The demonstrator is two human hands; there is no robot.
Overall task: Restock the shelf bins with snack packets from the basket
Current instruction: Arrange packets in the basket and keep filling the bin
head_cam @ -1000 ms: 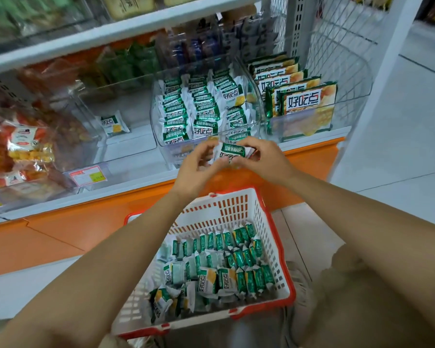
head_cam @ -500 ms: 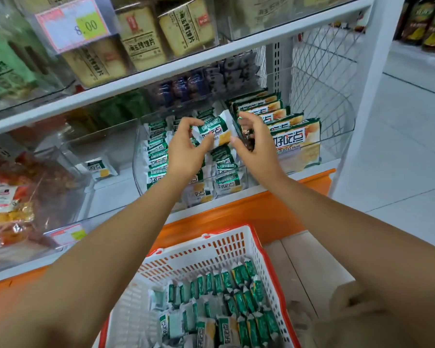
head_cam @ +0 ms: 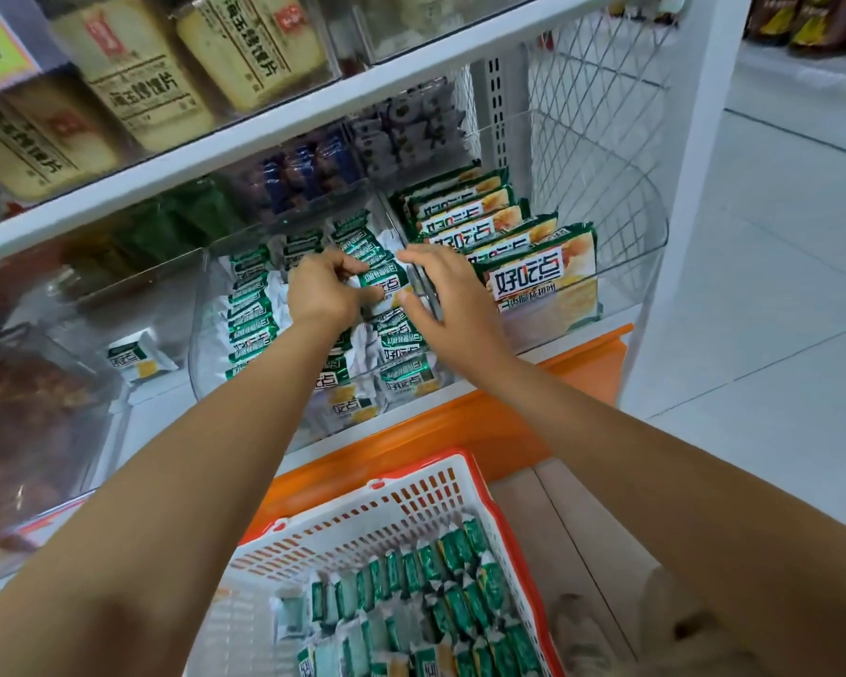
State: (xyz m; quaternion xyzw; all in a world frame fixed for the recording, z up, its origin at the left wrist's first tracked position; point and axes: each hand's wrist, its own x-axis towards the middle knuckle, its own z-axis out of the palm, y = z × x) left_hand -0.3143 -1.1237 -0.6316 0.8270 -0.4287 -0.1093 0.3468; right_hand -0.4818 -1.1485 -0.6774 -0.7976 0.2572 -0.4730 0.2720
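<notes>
Left hand (head_cam: 321, 290) is in the clear bin (head_cam: 200, 334) towards the right end of the shelf (head_cam: 558, 346), fingers curled, pinching a green snack packet (head_cam: 384, 283) just above the packed rows. Right hand (head_cam: 443, 295) sits alongside, fingers loosely extended over the bin's right wall, thumb just touching the packet's yellow end. Larger green packs (head_cam: 528, 276) stand in the neighbouring bin. Below the shelf's front edge, the red-rimmed white basket (head_cam: 411, 495) holds loose packets (head_cam: 455, 603).
</notes>
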